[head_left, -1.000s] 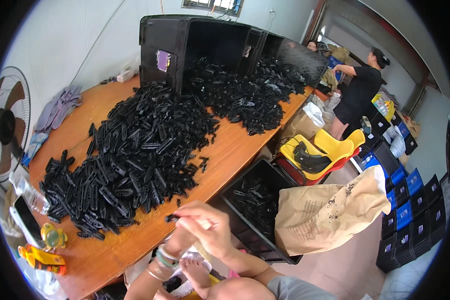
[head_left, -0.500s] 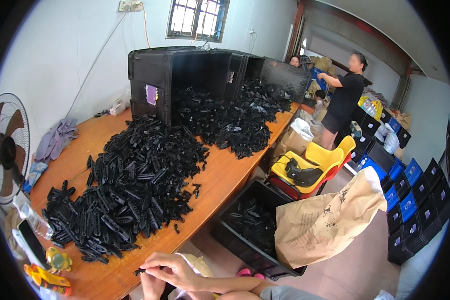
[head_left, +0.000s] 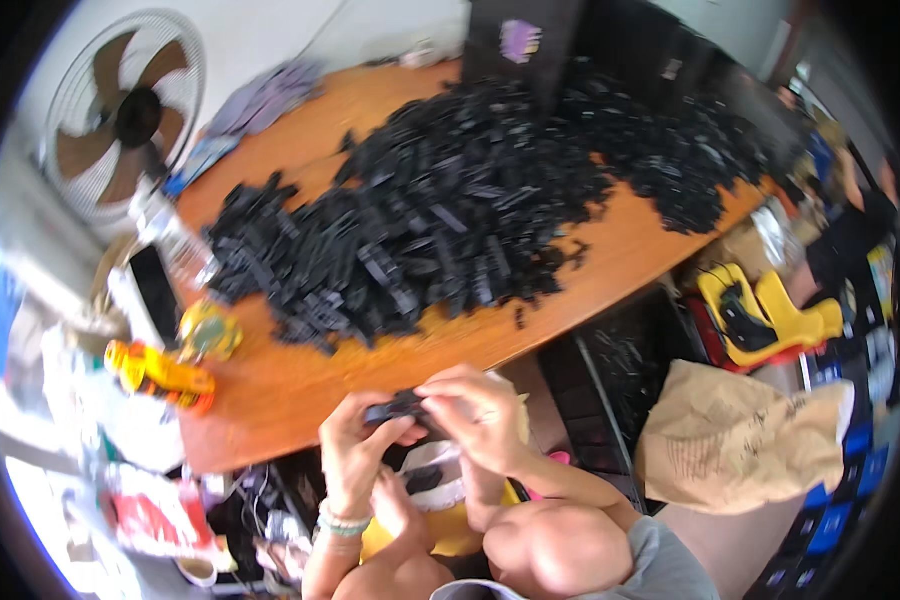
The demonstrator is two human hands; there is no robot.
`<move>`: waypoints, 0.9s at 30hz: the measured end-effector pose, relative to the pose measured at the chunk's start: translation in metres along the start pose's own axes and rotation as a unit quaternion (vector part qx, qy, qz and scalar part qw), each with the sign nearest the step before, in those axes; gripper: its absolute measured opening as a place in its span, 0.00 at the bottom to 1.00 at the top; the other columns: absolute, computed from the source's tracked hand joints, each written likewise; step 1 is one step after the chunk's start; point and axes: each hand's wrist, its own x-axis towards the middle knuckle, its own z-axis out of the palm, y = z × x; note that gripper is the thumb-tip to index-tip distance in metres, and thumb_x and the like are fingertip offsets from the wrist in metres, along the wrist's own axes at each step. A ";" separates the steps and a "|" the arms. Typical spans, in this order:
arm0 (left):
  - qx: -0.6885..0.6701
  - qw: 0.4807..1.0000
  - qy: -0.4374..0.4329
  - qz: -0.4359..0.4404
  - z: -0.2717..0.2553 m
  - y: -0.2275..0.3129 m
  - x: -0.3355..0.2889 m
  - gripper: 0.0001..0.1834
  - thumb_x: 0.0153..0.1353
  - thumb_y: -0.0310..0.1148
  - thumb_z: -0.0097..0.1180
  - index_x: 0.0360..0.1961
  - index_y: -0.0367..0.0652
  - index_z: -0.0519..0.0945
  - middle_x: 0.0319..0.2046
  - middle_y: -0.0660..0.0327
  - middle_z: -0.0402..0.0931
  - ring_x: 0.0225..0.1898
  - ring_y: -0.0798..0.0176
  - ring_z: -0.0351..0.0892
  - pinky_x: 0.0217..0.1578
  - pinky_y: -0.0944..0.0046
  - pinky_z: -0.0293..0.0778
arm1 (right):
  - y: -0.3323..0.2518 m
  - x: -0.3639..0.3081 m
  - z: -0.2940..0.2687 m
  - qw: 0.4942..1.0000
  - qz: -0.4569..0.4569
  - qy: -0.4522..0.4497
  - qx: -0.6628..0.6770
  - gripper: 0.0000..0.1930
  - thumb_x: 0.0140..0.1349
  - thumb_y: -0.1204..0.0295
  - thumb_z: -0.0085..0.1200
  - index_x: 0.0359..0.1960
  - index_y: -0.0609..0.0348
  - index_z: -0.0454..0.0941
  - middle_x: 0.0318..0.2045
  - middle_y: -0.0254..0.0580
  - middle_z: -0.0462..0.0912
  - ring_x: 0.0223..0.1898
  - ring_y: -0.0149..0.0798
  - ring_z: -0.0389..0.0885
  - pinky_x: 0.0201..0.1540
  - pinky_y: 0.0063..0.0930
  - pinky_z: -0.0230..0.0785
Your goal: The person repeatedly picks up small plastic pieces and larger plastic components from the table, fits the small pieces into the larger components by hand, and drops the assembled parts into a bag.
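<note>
Between my two hands, just off the table's near edge, is a small black plastic part (head_left: pixel 398 408). My left hand (head_left: pixel 353 445), with a bracelet at the wrist, grips it from the left side, thumb and fingers closed around it. From the right, the fingertips of my right hand (head_left: pixel 478 418) pinch its other end. Motion blur hides the part's finer shape. Beyond the hands, a large heap of elongated black plastic parts (head_left: pixel 440 215) covers much of the wooden table (head_left: pixel 390 375).
Black crates (head_left: pixel 515 55) lie on the table's far side. Left are a fan (head_left: pixel 138 115), a phone (head_left: pixel 155 290) and a yellow-orange tool (head_left: pixel 160 375). To the right stand a black bin (head_left: pixel 620 375), a brown paper bag (head_left: pixel 745 435) and yellow chairs (head_left: pixel 750 315); a person (head_left: pixel 855 235) is farther back.
My view has swung left and down, so the table and heap appear farther right. Both hands are now fully visible, raised from the lower edge, with the black part between them.
</note>
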 end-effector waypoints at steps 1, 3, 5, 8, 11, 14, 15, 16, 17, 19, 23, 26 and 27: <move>-0.015 1.000 -0.005 -0.003 -0.006 -0.002 -0.003 0.12 0.54 0.16 0.57 0.40 0.28 0.72 0.32 0.48 0.80 0.31 0.59 0.83 0.33 0.67 0.80 | -0.001 0.001 0.002 0.999 -0.016 -0.005 -0.034 0.07 0.55 0.83 0.56 0.36 0.65 0.81 0.33 0.40 0.81 0.33 0.32 0.78 0.34 0.22 0.70; -0.024 1.000 -0.014 -0.004 -0.011 -0.005 -0.001 0.13 0.54 0.15 0.57 0.41 0.29 0.72 0.33 0.49 0.79 0.32 0.59 0.83 0.35 0.68 0.81 | 0.003 -0.001 0.007 1.000 0.009 -0.011 -0.020 0.08 0.52 0.86 0.57 0.34 0.66 0.81 0.32 0.43 0.81 0.33 0.35 0.78 0.36 0.25 0.69; -0.026 1.000 -0.004 -0.005 -0.014 -0.008 -0.004 0.13 0.55 0.15 0.57 0.42 0.29 0.72 0.33 0.50 0.79 0.33 0.60 0.83 0.36 0.68 0.81 | 0.007 0.002 0.009 0.998 -0.027 -0.039 -0.044 0.08 0.50 0.86 0.58 0.33 0.65 0.82 0.31 0.42 0.81 0.33 0.37 0.76 0.35 0.27 0.69; -0.026 0.999 -0.025 -0.030 -0.014 -0.004 -0.009 0.14 0.55 0.16 0.58 0.43 0.29 0.73 0.34 0.51 0.79 0.34 0.60 0.83 0.37 0.67 0.82 | 0.005 0.003 0.006 0.989 -0.093 -0.093 -0.072 0.10 0.48 0.85 0.59 0.34 0.63 0.81 0.33 0.40 0.80 0.36 0.41 0.75 0.37 0.30 0.68; -0.023 0.998 -0.029 -0.043 -0.013 -0.003 -0.009 0.14 0.55 0.17 0.59 0.43 0.30 0.73 0.33 0.52 0.80 0.35 0.61 0.83 0.38 0.67 0.81 | 0.009 0.001 0.002 0.977 -0.143 -0.074 -0.142 0.11 0.48 0.85 0.59 0.35 0.63 0.81 0.34 0.39 0.80 0.36 0.42 0.74 0.37 0.31 0.68; -0.051 0.998 -0.001 -0.028 -0.008 -0.005 -0.009 0.12 0.53 0.14 0.56 0.39 0.29 0.72 0.32 0.50 0.79 0.34 0.60 0.83 0.35 0.67 0.80 | 0.010 0.000 -0.003 0.963 -0.170 -0.093 -0.190 0.13 0.49 0.84 0.60 0.38 0.62 0.81 0.34 0.39 0.79 0.36 0.41 0.74 0.37 0.30 0.68; -0.051 0.998 0.002 -0.029 -0.009 -0.009 -0.010 0.12 0.53 0.14 0.56 0.39 0.29 0.72 0.32 0.50 0.79 0.34 0.60 0.83 0.35 0.67 0.80 | 0.009 -0.001 -0.001 0.963 -0.169 -0.096 -0.187 0.13 0.49 0.84 0.60 0.38 0.62 0.81 0.34 0.39 0.79 0.36 0.41 0.74 0.37 0.30 0.68; -0.019 1.000 0.002 -0.008 -0.013 -0.016 -0.011 0.12 0.55 0.17 0.57 0.41 0.30 0.72 0.34 0.52 0.79 0.35 0.61 0.83 0.38 0.67 0.80 | 0.008 -0.001 0.001 0.975 -0.124 -0.098 -0.156 0.13 0.50 0.82 0.60 0.40 0.62 0.80 0.34 0.39 0.79 0.35 0.40 0.74 0.37 0.30 0.67; 0.011 1.000 -0.001 0.013 -0.014 -0.018 -0.011 0.12 0.56 0.19 0.58 0.42 0.31 0.72 0.36 0.53 0.79 0.37 0.63 0.82 0.41 0.68 0.79 | 0.007 -0.001 0.001 0.984 -0.079 -0.099 -0.128 0.14 0.51 0.80 0.60 0.42 0.62 0.80 0.33 0.40 0.79 0.35 0.39 0.74 0.37 0.29 0.67; 0.074 0.997 -0.009 0.011 -0.017 -0.018 -0.012 0.11 0.57 0.19 0.56 0.42 0.31 0.72 0.36 0.53 0.79 0.37 0.63 0.82 0.40 0.69 0.79 | 0.009 -0.006 -0.001 0.987 0.041 -0.129 -0.090 0.13 0.53 0.78 0.60 0.42 0.63 0.80 0.33 0.41 0.80 0.34 0.38 0.75 0.37 0.28 0.67; -0.009 0.998 -0.018 -0.052 -0.014 -0.021 -0.015 0.09 0.59 0.19 0.54 0.41 0.31 0.72 0.36 0.54 0.78 0.36 0.63 0.82 0.39 0.70 0.78 | 0.019 -0.016 0.000 0.981 0.127 -0.139 -0.047 0.12 0.56 0.75 0.59 0.42 0.65 0.79 0.30 0.45 0.80 0.30 0.36 0.77 0.35 0.26 0.68; 0.032 0.998 -0.041 -0.038 -0.018 -0.024 -0.011 0.11 0.58 0.20 0.55 0.43 0.31 0.73 0.35 0.55 0.79 0.37 0.65 0.82 0.37 0.70 0.77 | 0.017 -0.014 -0.006 0.970 0.167 -0.164 -0.060 0.12 0.57 0.75 0.58 0.42 0.67 0.78 0.31 0.45 0.82 0.31 0.34 0.80 0.36 0.24 0.70; 0.097 0.994 -0.055 -0.016 -0.023 -0.023 -0.007 0.13 0.58 0.22 0.56 0.45 0.33 0.74 0.34 0.57 0.79 0.37 0.67 0.82 0.37 0.71 0.77 | 0.024 -0.014 -0.004 0.965 0.194 -0.171 -0.031 0.12 0.58 0.75 0.57 0.43 0.68 0.78 0.31 0.45 0.82 0.31 0.33 0.80 0.36 0.23 0.71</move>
